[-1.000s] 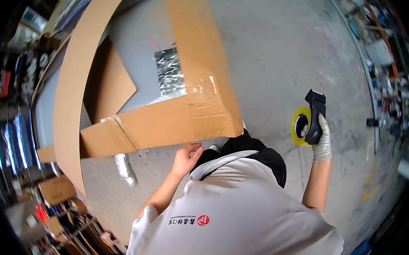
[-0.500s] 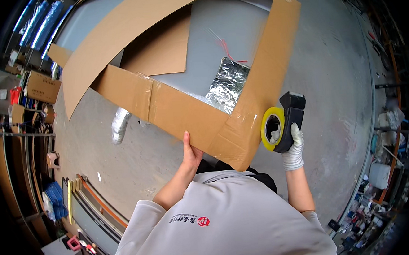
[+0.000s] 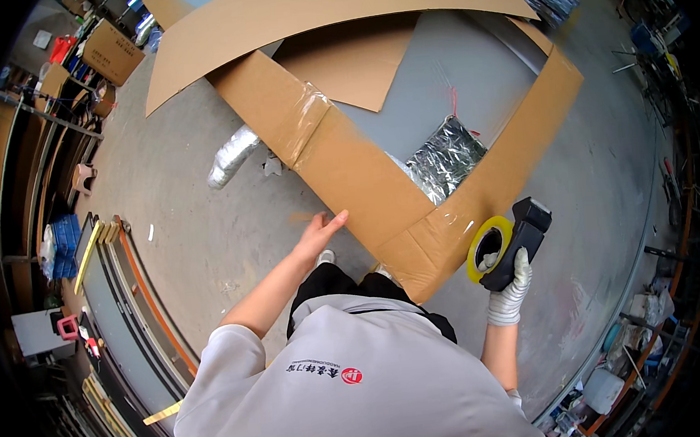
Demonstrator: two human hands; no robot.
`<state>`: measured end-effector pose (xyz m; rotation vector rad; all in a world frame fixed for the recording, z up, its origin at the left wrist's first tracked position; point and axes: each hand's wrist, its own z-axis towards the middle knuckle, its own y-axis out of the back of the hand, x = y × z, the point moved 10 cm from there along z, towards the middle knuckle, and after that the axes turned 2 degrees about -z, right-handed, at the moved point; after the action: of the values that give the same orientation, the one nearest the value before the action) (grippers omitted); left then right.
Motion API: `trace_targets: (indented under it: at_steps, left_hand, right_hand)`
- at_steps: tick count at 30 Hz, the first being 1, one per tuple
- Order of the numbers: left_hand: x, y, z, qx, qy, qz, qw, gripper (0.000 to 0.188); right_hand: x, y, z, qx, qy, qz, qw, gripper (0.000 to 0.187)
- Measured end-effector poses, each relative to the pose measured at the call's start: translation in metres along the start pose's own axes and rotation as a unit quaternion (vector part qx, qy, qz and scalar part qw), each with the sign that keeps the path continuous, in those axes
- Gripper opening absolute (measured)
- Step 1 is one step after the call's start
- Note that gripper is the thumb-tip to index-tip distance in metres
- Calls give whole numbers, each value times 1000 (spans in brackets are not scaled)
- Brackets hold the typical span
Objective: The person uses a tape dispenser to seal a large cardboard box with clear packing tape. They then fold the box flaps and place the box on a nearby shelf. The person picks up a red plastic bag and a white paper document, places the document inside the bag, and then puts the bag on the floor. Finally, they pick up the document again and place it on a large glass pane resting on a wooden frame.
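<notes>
A large grey panel (image 3: 469,60) lies ahead of me, edged with strips of brown cardboard (image 3: 364,189) taped at the corner nearest me. My left hand (image 3: 319,235), bare, is at the outer edge of the near strip. Its thumb and fingers are apart and grip nothing; whether the thumb tip touches the cardboard I cannot tell. My right hand (image 3: 511,295), in a whitish glove, is closed round a black tape dispenser (image 3: 524,243) with a yellow-rimmed roll of tape (image 3: 476,250). The dispenser is held just right of the taped corner.
A crumpled silver-and-black plastic piece (image 3: 447,161) and a loose cardboard sheet (image 3: 355,52) lie on the panel. A long curved cardboard piece (image 3: 271,17) crosses its far side. Beneath sticks out a silver-wrapped roll (image 3: 233,155). Framed panels (image 3: 142,314) stand at left; cluttered shelving (image 3: 650,335) lines the right.
The panel sits farther right in view, as my view has shifted. My left hand has come off the cardboard strip, its fingers now showing beside the edge. The right hand still holds the dispenser.
</notes>
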<state>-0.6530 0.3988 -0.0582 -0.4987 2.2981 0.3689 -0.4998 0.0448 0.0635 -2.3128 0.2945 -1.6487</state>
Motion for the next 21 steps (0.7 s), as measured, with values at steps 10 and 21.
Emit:
trace_targets:
  at_steps: [10,21]
  left_hand:
    - [-272,51,-180,235,-511,-167,810,50]
    - [-356,10,-309,758,-435,-365,322,77]
  right_hand:
    - [16,-64,-18,17,65,-17,998,39]
    - [3,-149,-64,-79,93,-63,991,39]
